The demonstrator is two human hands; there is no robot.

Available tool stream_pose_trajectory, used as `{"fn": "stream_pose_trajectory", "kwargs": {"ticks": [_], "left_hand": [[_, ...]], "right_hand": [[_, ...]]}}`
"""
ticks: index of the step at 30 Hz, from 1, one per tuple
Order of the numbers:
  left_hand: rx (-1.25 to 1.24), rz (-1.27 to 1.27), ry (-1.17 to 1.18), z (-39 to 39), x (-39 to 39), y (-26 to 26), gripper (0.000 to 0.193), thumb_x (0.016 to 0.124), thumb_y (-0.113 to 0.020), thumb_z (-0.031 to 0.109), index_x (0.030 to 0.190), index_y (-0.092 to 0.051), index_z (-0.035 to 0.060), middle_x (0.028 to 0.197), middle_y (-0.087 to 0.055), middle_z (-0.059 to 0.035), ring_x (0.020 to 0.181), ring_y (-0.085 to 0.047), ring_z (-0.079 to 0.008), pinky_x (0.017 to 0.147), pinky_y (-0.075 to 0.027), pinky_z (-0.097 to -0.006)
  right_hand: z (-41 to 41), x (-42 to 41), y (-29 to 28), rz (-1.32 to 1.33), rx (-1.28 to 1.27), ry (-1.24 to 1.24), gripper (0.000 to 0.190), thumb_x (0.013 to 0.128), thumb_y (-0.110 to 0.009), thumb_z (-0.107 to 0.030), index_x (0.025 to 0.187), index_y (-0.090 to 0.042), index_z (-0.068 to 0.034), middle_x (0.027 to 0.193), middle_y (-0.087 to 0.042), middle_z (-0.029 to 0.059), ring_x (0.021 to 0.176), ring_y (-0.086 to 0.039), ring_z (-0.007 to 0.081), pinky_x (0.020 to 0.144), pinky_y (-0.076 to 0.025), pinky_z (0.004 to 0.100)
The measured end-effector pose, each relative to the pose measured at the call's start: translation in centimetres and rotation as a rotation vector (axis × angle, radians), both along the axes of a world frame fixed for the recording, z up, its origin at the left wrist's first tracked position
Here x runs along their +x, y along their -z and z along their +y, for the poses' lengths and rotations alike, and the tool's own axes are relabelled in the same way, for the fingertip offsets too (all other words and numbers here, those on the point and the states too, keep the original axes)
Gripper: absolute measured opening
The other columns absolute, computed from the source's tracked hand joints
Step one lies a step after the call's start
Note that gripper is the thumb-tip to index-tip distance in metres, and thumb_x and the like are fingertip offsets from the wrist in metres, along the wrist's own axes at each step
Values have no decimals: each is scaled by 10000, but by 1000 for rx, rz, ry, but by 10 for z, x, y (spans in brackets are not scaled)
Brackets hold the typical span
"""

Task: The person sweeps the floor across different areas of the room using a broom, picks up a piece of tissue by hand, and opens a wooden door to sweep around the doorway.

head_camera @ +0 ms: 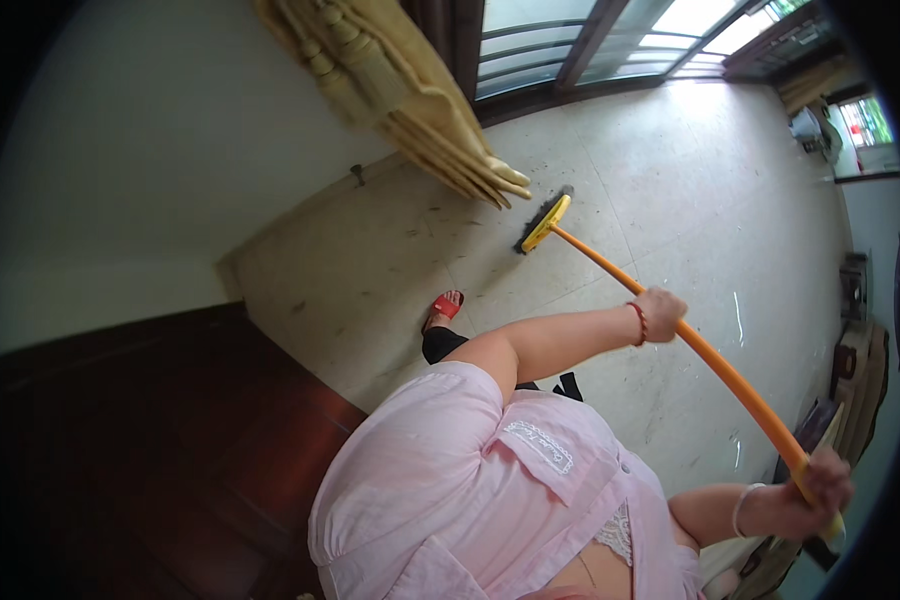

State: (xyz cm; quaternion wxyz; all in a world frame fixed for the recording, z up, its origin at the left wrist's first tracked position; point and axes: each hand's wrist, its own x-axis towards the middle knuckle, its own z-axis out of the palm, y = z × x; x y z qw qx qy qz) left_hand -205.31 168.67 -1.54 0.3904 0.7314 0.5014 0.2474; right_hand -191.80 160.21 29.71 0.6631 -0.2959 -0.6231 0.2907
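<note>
A broom with an orange handle [604, 262] reaches diagonally across the view. Its yellow head [546, 223] has dark bristles [532, 223], which rest on or just above the tiled floor [690, 217] near the curtain's lower end. My left hand [660, 313], with a red bracelet at the wrist, is wrapped around the middle of the handle. Near the handle's upper end, my right hand [814, 491] grips it too, slightly blurred, with a pale bangle on that wrist. Dark bits of debris [435, 210] are scattered on the floor around the broom head.
A gold curtain [420, 120] hangs beside the pale wall [135, 165] and dark-framed glass doors [532, 52]. My foot wears a red slipper [448, 304]. A small doorstop [358, 175] stands by the wall. Dark reddish wood [217, 450] lies at left; furniture [859, 367] lines the right.
</note>
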Motion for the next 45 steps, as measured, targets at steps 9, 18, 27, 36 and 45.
{"fn": "stream_pose_trajectory", "kwargs": {"ticks": [9,18,27,36,45], "left_hand": [[-92,110,-335,-128,-89,-6,266,708,-570,64,973,-565,93,763,-654,-161,756,-656,-315,667,-526,-415],[-213,374,-859,-317,-385,129,247,748,-622,101,993,-646,85,895,-658,-174,840,-637,-322,753,-506,-418],[-63,279,-816,-270,-461,200,299,669,-711,77,958,-642,112,952,-645,-137,919,-606,-318,817,-483,-411],[65,8,-454,-107,-304,106,189,716,-568,107,878,-658,146,839,-671,-86,842,-635,-276,761,-465,-412],[102,192,-482,-197,-324,6,151,667,-592,100,812,-616,133,666,-639,-103,663,-639,-289,671,-447,-423]], "right_hand": [[52,41,37,121,-392,-193,181,849,-500,-120,688,-442,-60,630,-378,24,565,-379,125,551,-365,263],[-61,-264,205,-177,-593,-664,185,935,-428,-110,816,-525,-5,770,-612,137,759,-608,225,776,-514,387],[-77,-347,185,-447,-550,-512,255,921,-446,-146,817,-603,26,895,-623,134,875,-608,225,843,-480,350],[-91,-278,61,-383,-133,-103,251,897,-445,-113,679,-510,-6,691,-548,120,674,-590,219,704,-515,376],[-63,-226,11,-173,24,-321,316,808,-445,-188,606,-581,14,670,-534,114,704,-525,228,704,-447,367]]}}
